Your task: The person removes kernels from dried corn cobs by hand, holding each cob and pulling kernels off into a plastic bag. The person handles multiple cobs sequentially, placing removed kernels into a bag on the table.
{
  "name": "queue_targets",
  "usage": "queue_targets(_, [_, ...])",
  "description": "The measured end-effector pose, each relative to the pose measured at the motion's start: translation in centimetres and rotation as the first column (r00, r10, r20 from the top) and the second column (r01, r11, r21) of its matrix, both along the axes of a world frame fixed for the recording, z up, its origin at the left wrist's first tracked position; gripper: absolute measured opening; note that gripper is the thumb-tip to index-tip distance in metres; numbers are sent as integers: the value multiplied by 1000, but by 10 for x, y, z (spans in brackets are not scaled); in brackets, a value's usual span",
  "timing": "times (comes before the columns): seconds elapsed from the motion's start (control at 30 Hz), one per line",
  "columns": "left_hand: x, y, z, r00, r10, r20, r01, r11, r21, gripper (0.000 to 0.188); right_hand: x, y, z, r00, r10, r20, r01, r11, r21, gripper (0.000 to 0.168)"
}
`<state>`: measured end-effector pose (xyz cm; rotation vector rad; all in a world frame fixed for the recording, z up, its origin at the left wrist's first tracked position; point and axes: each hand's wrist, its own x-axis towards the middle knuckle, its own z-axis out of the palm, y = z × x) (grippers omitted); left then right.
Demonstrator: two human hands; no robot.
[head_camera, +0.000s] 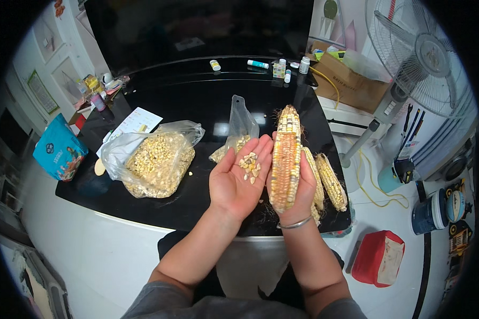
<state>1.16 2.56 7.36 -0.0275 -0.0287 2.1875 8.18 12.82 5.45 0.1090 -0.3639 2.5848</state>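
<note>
My left hand (234, 190) is palm up, fingers extended, with a small heap of loose corn kernels (250, 166) lying on it. Beside it my right hand (306, 181) holds a dried corn cob (286, 159) upright. A broad strip of that cob is bare, while yellow, white and dark kernels stay along its edges and tip. Just beyond my left hand stands a small clear plastic bag (239, 119) with kernels in its bottom. A larger clear bag (159, 159) full of kernels sits to the left. More corn cobs (331, 181) lie right of my right hand, partly hidden by it.
Everything rests on a glossy black table (207, 215). A printed paper (137, 121) and a blue pouch (60, 147) are at the left. Small bottles (304, 65) line the back before a dark screen (199, 28). A standing fan (431, 56) and a red container (377, 259) are at the right.
</note>
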Motion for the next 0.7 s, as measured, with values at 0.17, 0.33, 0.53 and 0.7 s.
queue_targets(0.17, [-9,-23,9,997,76,17,-77,994,71,49,3,2,5,995,72,-70,-78,994,-81,49])
queue_targets(0.33, [-65,-78,7,934,277,-225,-284,959,3,62,9,7,7,985,119,-127,-137,980,-144,49])
queue_targets(0.53, [-138,-133,-5,681,383,-624,-692,616,-377,83,11,3,12,984,120,-132,-139,980,-142,49])
queue_targets(0.7, [-155,-140,-16,505,306,-807,-842,384,-380,86,12,1,9,981,159,-113,-166,985,-53,50])
